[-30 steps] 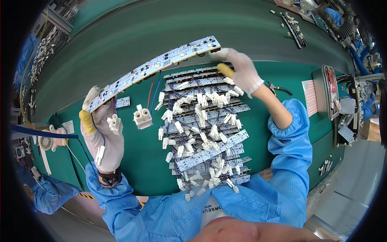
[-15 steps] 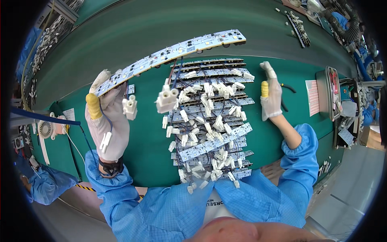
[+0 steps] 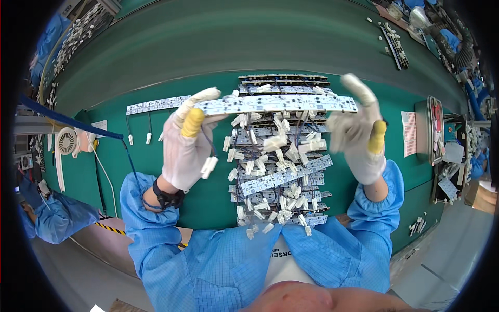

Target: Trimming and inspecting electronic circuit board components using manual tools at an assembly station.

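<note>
My left hand, in a white glove with a yellow finger cot on the thumb, pinches the left end of a long white circuit board strip. The strip is held level above a stack of similar strips. Wires with white plug connectors dangle from the held strip. My right hand, gloved the same way, is at the strip's right end with index finger and thumb spread apart; its other fingers are blurred. Left of the stack, another circuit board strip lies on the green mat.
A metal tray and a red-patterned sheet are at the right. A small white fan and a blue cable are at the left. Beyond the mat runs a dark green belt, with more strips at far right.
My left hand has moved right and the held strip has swung from slanted to level, lower over the stack. My right hand has come to its right end. A strip now shows at left.
</note>
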A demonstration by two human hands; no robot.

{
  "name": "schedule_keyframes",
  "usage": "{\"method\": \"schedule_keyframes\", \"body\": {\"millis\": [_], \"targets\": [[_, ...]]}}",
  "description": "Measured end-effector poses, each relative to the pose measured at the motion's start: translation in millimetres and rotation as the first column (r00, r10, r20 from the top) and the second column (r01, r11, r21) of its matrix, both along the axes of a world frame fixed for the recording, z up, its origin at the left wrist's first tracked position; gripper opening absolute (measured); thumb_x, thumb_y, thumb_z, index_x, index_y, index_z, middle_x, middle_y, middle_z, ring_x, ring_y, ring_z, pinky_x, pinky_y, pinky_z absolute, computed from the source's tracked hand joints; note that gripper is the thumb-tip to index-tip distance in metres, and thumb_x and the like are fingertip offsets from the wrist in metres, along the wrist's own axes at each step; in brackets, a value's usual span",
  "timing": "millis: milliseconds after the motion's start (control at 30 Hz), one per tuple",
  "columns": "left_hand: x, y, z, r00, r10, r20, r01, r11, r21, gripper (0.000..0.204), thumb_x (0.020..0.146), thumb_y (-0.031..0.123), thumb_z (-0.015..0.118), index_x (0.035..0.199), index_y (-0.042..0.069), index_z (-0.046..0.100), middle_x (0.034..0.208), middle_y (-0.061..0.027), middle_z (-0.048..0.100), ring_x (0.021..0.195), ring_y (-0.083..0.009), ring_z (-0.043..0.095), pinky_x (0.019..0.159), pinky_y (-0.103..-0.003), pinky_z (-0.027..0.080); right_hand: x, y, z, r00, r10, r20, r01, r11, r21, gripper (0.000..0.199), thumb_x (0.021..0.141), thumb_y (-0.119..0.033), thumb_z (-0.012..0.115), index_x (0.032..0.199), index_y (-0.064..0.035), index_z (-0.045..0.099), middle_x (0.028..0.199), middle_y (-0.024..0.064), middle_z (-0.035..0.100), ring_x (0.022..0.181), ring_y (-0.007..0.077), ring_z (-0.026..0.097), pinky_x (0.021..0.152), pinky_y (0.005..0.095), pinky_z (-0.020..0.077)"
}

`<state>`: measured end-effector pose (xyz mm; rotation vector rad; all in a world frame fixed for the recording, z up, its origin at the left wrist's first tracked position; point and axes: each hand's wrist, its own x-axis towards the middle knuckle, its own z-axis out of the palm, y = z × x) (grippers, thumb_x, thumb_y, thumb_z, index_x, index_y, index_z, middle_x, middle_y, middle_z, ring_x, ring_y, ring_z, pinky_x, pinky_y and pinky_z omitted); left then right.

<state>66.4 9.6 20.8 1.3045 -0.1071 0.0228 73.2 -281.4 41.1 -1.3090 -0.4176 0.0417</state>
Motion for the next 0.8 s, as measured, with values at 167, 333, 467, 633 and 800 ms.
{"method": "schedule_keyframes", "body": {"millis": [167, 333, 467, 633, 800], "targets": [[-2, 0, 0, 0.997, -0.080, 0.010, 0.079, 0.994, 0.075, 0.051, 0.089, 0.033, 0.061, 0.124, -0.003, 0.052, 0.110, -0.0103, 0.063, 0.098, -0.0143, 0.061, 0.086, -0.025, 0.046, -5, 13, 15, 0.978, -0.135, -0.162, 0.092, 0.965, -0.246, 0.052, 0.092, -0.038, 0.052, 0.128, -0.0014, 0.041, 0.080, 0.0040, 0.057, 0.059, 0.0044, 0.048, 0.053, 0.0169, 0.0381], [-2, -2, 3, 0.988, -0.076, 0.135, 0.042, 0.969, 0.242, 0.053, 0.083, 0.024, 0.069, 0.125, -0.003, 0.050, 0.111, -0.0124, 0.063, 0.097, -0.0157, 0.062, 0.084, -0.027, 0.049, -3, 14, 14, 0.941, -0.270, -0.203, 0.248, 0.960, -0.129, 0.050, 0.088, -0.032, 0.064, 0.122, -0.0011, 0.045, 0.088, 0.0044, 0.058, 0.066, 0.0040, 0.052, 0.046, 0.0141, 0.0328], [-1, 3, 5, 0.988, -0.123, 0.092, 0.099, 0.968, 0.229, 0.056, 0.082, 0.025, 0.070, 0.126, -0.004, 0.050, 0.114, -0.0133, 0.062, 0.100, -0.0168, 0.061, 0.087, -0.028, 0.048, -5, 6, 14, 0.955, -0.234, -0.183, 0.195, 0.959, -0.207, 0.045, 0.089, -0.030, 0.062, 0.120, -0.0005, 0.047, 0.088, 0.0049, 0.058, 0.070, 0.0052, 0.053, 0.047, 0.0145, 0.0339], [1, 5, 7, 0.991, -0.068, 0.117, 0.032, 0.959, 0.283, 0.062, 0.078, 0.037, 0.071, 0.121, -0.005, 0.054, 0.111, -0.0143, 0.064, 0.094, -0.0167, 0.063, 0.082, -0.026, 0.050, -4, 3, 19, 0.961, -0.179, -0.211, 0.130, 0.965, -0.226, 0.046, 0.090, -0.033, 0.060, 0.118, 0.0006, 0.049, 0.082, 0.0058, 0.059, 0.066, 0.0062, 0.053, 0.047, 0.0159, 0.0346], [-1, 9, 10, 0.994, -0.063, 0.090, 0.023, 0.920, 0.392, 0.070, 0.074, 0.051, 0.069, 0.115, -0.005, 0.058, 0.109, -0.0125, 0.065, 0.088, -0.0163, 0.066, 0.077, -0.024, 0.051, -4, 1, 19, 0.970, -0.153, -0.191, 0.105, 0.965, -0.240, 0.049, 0.090, -0.038, 0.059, 0.117, 0.0010, 0.050, 0.076, 0.0057, 0.059, 0.056, 0.0043, 0.049, 0.047, 0.0155, 0.0344]]}}
